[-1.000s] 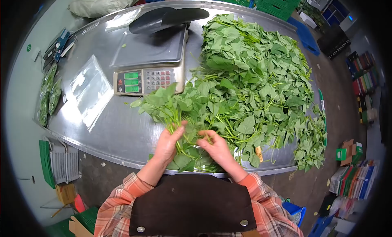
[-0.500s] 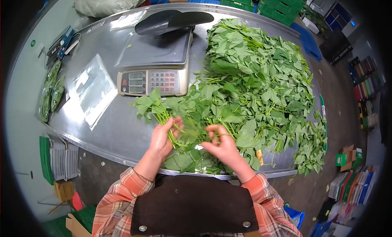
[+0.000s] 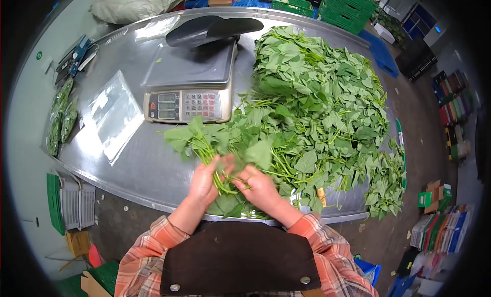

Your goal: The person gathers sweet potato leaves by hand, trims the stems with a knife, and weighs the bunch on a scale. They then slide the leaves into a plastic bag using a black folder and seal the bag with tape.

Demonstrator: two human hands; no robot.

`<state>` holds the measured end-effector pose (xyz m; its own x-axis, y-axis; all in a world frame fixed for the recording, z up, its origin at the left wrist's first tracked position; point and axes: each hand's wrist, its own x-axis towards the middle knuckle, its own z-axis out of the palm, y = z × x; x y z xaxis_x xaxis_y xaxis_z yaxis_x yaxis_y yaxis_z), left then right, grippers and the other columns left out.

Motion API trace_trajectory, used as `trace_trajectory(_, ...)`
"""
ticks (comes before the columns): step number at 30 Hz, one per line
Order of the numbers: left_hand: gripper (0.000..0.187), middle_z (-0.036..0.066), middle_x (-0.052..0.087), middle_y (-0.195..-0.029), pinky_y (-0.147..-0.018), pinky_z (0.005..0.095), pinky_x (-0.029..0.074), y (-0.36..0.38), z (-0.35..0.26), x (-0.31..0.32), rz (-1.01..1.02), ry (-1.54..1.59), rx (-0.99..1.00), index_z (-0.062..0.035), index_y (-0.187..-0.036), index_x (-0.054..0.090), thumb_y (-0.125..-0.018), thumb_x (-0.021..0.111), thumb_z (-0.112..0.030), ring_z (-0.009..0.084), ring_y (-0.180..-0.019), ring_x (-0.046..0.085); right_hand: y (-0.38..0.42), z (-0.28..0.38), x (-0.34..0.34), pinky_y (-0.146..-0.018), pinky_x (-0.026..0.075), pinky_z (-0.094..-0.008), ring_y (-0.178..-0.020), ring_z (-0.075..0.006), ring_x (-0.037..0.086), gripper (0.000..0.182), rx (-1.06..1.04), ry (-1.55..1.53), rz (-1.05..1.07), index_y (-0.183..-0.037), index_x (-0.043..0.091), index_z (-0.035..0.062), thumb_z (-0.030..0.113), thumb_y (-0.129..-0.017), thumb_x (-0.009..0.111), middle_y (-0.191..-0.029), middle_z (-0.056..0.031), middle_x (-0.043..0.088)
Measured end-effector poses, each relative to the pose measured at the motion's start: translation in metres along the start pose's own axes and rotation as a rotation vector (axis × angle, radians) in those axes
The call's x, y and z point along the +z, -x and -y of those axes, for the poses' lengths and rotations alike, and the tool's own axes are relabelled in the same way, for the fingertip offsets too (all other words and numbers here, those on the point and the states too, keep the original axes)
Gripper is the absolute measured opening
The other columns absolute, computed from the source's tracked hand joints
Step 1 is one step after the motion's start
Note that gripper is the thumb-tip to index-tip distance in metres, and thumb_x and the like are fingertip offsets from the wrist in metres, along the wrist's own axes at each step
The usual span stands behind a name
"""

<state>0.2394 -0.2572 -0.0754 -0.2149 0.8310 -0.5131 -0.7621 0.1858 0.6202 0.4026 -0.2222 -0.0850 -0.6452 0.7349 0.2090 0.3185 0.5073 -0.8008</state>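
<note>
My left hand [image 3: 207,182] is closed around a bunch of leafy green stems [image 3: 200,146], whose leaves point away from me toward the scale. Close beside it, my right hand [image 3: 255,186] pinches a leafy stem at the lower end of that bunch; a raised leaf [image 3: 259,153] stands above its fingers. Some fingertips are blurred. A large heap of leafy greens [image 3: 327,113] covers the right side of the metal table [image 3: 153,164], and loose leaves lie under both hands.
A digital scale [image 3: 186,105] stands beyond my hands, with a black scoop-shaped object [image 3: 215,31] on its platform. Clear plastic bags [image 3: 115,115] lie to the left, near bagged greens [image 3: 61,118] at the table's edge. Green crates [image 3: 348,10] stand behind the table.
My right hand has moved left from the heap to the bunch, bringing a leafy stem up against my left hand. The left hand keeps hold of its stems.
</note>
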Motion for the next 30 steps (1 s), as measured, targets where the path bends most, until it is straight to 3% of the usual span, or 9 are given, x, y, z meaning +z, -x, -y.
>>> trace_trajectory(6, 0.029, 0.021, 0.056, -0.113, -0.086, 0.0379, 0.050, 0.010, 0.018, 0.004, 0.023, -0.009, -0.101, 0.0055, -0.109, 0.047, -0.095, 0.048, -0.019, 0.0281, -0.100, 0.059, 0.021, 0.011, 0.011, -0.063, 0.047, -0.0337, -0.070, -0.0277, 0.057, 0.019, 0.227, -0.225, -0.012, -0.096, 0.056, 0.0034, 0.010, -0.081, 0.064, -0.081, -0.0116, 0.056)
trace_trajectory(11, 0.027, 0.018, 0.058, -0.105, -0.080, 0.0374, 0.052, 0.003, 0.031, -0.006, 0.019, 0.122, -0.190, 0.0024, -0.106, 0.047, -0.095, 0.046, -0.022, 0.0261, -0.091, 0.061, 0.038, -0.001, 0.019, -0.053, 0.043, -0.0254, -0.063, -0.0086, 0.051, 0.016, 0.160, -0.525, -0.120, -0.103, 0.049, 0.0059, 0.014, -0.091, 0.054, -0.072, -0.0014, 0.053)
trace_trajectory(14, 0.023, 0.015, 0.060, -0.094, -0.070, 0.0342, 0.053, -0.004, 0.012, -0.009, -0.202, 0.174, -0.008, -0.0011, -0.099, 0.048, -0.096, 0.045, -0.024, 0.0226, -0.074, 0.060, 0.046, -0.003, -0.013, -0.045, 0.037, -0.0221, -0.052, -0.0073, 0.046, 0.013, 0.507, -0.972, -0.222, -0.099, 0.051, 0.0070, 0.016, -0.091, 0.054, -0.070, -0.0005, 0.052)
trace_trajectory(16, 0.023, 0.011, 0.059, -0.084, -0.059, 0.0315, 0.050, -0.014, 0.003, -0.040, -0.136, -0.037, 0.171, -0.0029, -0.094, 0.047, -0.095, 0.046, -0.026, 0.0184, -0.062, 0.056, 0.042, -0.022, -0.059, -0.039, 0.032, -0.0209, -0.043, -0.0071, 0.039, 0.022, 0.291, -0.950, -0.581, -0.098, 0.048, 0.0070, 0.024, -0.088, 0.058, -0.066, 0.0004, 0.051)
trace_trajectory(18, 0.024, 0.009, 0.059, -0.081, -0.055, 0.0306, 0.048, -0.019, -0.004, -0.051, -0.109, -0.130, 0.410, -0.0031, -0.093, 0.049, -0.095, 0.048, -0.027, 0.0171, -0.061, 0.056, 0.024, -0.026, -0.145, -0.058, 0.047, -0.0275, -0.066, -0.0167, 0.055, 0.042, 0.213, -0.356, -0.635, -0.102, 0.048, 0.0001, 0.032, -0.081, 0.067, -0.083, -0.0084, 0.055)
trace_trajectory(19, 0.024, 0.007, 0.058, -0.079, -0.056, 0.0284, 0.048, -0.011, -0.012, -0.052, -0.086, -0.310, 0.378, -0.0023, -0.089, 0.054, -0.093, 0.050, -0.026, 0.0154, -0.063, 0.055, 0.030, -0.044, -0.177, -0.063, 0.047, -0.0292, -0.071, -0.0195, 0.056, 0.041, 0.205, 0.493, -0.621, -0.101, 0.049, -0.0009, 0.027, -0.079, 0.069, -0.089, -0.0116, 0.055)
trace_trajectory(21, 0.023, 0.007, 0.059, -0.080, -0.058, 0.0298, 0.050, -0.009, -0.012, -0.057, -0.057, -0.273, 0.259, -0.0017, -0.091, 0.055, -0.092, 0.053, -0.025, 0.0152, -0.065, 0.056, 0.035, -0.056, -0.196, -0.068, 0.048, -0.0314, -0.075, -0.0232, 0.057, 0.036, 0.189, 1.217, -0.499, -0.098, 0.052, -0.0016, 0.020, -0.076, 0.070, -0.094, -0.0148, 0.057)
trace_trajectory(26, 0.025, 0.017, 0.060, -0.102, -0.079, 0.0365, 0.050, -0.004, 0.003, -0.063, 0.043, -0.002, -0.080, -0.0026, -0.091, 0.057, -0.090, 0.056, -0.028, 0.0225, -0.094, 0.058, 0.036, -0.020, -0.087, -0.064, 0.048, -0.0359, -0.071, -0.0298, 0.059, 0.012, 0.187, 0.141, -0.166, -0.084, 0.061, 0.0042, 0.012, -0.078, 0.066, -0.077, -0.0136, 0.059)
trace_trajectory(30, 0.031, 0.019, 0.045, -0.133, -0.103, 0.0411, 0.032, 0.004, 0.010, -0.044, 0.314, 0.011, -0.074, -0.0031, -0.096, 0.058, -0.095, 0.045, -0.030, 0.0262, -0.124, 0.041, 0.020, 0.002, -0.003, -0.058, 0.044, -0.0271, -0.060, -0.0170, 0.052, 0.017, 0.204, -0.216, 0.037, -0.093, 0.062, 0.0034, 0.015, -0.082, 0.066, -0.072, -0.0053, 0.053)
